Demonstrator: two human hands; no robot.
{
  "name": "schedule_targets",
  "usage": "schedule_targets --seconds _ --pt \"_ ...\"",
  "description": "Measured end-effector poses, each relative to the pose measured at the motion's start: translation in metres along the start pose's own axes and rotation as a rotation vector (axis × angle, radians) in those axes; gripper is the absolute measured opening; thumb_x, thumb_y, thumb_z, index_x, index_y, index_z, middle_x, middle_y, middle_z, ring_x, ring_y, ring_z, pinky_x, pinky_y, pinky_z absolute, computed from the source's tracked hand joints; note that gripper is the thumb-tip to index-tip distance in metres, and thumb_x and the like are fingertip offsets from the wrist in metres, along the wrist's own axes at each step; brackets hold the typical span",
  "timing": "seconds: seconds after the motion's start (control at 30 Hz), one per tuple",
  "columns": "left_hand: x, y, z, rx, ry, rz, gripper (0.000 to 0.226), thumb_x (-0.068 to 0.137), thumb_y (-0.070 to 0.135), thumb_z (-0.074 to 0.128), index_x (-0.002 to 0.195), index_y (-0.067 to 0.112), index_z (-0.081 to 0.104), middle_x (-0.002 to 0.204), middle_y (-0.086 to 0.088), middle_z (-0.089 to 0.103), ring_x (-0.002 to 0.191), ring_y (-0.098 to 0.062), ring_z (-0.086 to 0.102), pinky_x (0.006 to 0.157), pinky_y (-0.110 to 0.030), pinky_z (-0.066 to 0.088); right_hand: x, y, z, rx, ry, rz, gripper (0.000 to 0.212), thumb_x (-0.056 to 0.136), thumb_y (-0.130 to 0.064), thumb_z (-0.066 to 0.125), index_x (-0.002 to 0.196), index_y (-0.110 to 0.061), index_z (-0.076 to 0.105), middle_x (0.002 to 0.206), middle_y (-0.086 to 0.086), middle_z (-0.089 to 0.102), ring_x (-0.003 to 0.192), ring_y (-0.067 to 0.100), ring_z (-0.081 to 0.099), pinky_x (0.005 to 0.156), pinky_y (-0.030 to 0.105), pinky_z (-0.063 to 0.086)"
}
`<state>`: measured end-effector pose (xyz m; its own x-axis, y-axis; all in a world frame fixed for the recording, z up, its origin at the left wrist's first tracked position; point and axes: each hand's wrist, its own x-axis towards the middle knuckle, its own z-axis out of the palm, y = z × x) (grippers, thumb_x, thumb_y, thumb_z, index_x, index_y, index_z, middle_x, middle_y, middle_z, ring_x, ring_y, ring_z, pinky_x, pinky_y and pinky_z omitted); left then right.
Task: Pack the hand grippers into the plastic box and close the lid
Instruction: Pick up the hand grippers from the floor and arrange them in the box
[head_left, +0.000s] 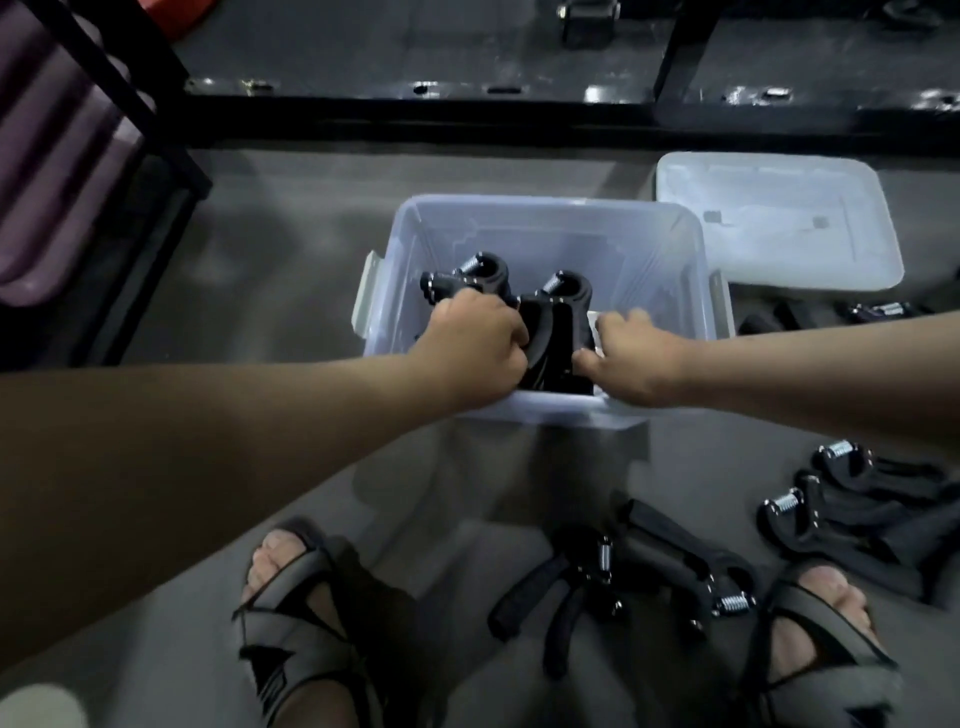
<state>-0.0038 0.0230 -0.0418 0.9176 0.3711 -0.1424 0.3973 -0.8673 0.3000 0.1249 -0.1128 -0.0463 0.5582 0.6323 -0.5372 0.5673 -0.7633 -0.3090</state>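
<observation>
A clear plastic box (691, 291) stands open on the floor in front of me. Inside it sit two black hand grippers with metal springs, one at the left (470, 275) and one in the middle (558, 312). My left hand (475, 345) reaches into the box and its fingers curl round the left handle of the middle gripper. My right hand (631, 358) holds the same gripper's right handle from the other side. The box's clear lid (774, 218) lies flat on the floor to the right of the box.
More hand grippers lie on the floor: two stacked at the right (852, 504), a pile between my sandalled feet (623, 577), others behind the box's right side (878, 312). A black metal rack frame (467, 111) runs across the back and down the left.
</observation>
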Motion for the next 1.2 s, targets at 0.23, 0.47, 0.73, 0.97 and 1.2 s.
schedule_targets --seconds 0.23,0.47,0.73,0.97,1.2 --pt "-0.015 0.019 0.000 -0.155 -0.095 -0.135 0.031 0.084 0.026 0.045 0.100 0.026 0.071 0.109 -0.003 0.069 0.105 -0.029 0.060 0.095 -0.041 0.049 -0.023 0.001 -0.006 0.120 0.235 -0.220 0.027 0.088 -0.010 0.048 0.106 -0.005 0.067 0.093 0.009 0.068 0.086 0.024 0.061 0.072 0.029 0.046" --pt "-0.037 0.028 0.012 0.110 -0.005 -0.011 0.036 0.101 0.040 0.033 0.099 0.016 0.059 0.106 -0.012 0.061 0.103 -0.036 0.056 0.084 -0.043 0.042 -0.065 0.012 0.013 0.031 0.251 -0.939 0.030 0.084 -0.008 0.051 0.113 -0.012 0.058 0.095 -0.001 0.048 0.085 0.011 0.045 0.080 0.024 0.043" --pt "-0.054 0.018 0.015 0.230 0.024 0.157 0.043 0.104 0.045 0.023 0.099 0.017 0.056 0.101 -0.006 0.058 0.100 -0.031 0.054 0.077 -0.039 0.039 -0.069 0.076 0.089 -0.680 -0.160 -0.751 0.041 0.095 -0.036 0.043 0.131 -0.014 0.043 0.124 0.010 0.045 0.105 0.031 0.058 0.087 0.038 0.047" --pt "-0.051 0.009 0.024 0.186 0.159 0.117 0.045 0.103 0.043 0.024 0.090 0.016 0.058 0.093 -0.005 0.060 0.091 -0.031 0.055 0.078 -0.040 0.039 -0.069 0.077 0.124 -0.816 -0.124 -0.730 0.057 0.095 -0.048 0.042 0.143 -0.018 0.034 0.132 0.013 0.042 0.112 0.033 0.047 0.091 0.041 0.044" --pt "-0.057 -0.002 0.029 0.260 0.207 0.093 0.060 0.097 0.048 0.010 0.095 0.016 0.061 0.095 -0.006 0.060 0.089 -0.032 0.053 0.076 -0.043 0.040 -0.058 0.074 0.105 -0.799 -0.330 -0.409 0.078 0.086 -0.057 0.060 0.142 -0.011 0.032 0.133 0.013 0.042 0.120 0.033 0.052 0.094 0.038 0.044"
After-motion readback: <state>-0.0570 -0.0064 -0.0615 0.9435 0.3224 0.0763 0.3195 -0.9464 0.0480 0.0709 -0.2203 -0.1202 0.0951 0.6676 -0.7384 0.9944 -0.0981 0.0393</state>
